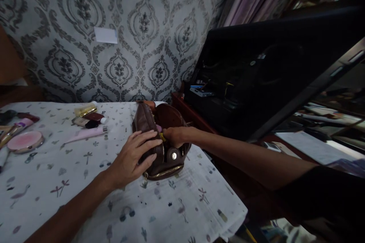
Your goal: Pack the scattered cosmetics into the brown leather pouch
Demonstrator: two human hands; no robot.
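A brown leather bag (169, 174) with gold zips sits unzipped on the patterned cloth, and a flap with a round metal snap shows at its front. My left hand (135, 153) rests against the bag's left side, fingers stretched out and apart over its surface near the opening. My right hand (175, 136) reaches into the bag from the right with its fingers curled; the fingertips are partly hidden. Something yellow (162, 136) shows beside those fingers, too small to name. A bit of pink (159, 128) is visible inside the opening.
Several cosmetic tubes (89, 115) and a pink tube (85, 135) lie left of the bag. A round pink compact (25, 141) sits farther left among other makeup. A large black screen-like panel (256, 72) leans at the right beside the table edge. Patterned wallpaper (144, 45) covers the wall behind.
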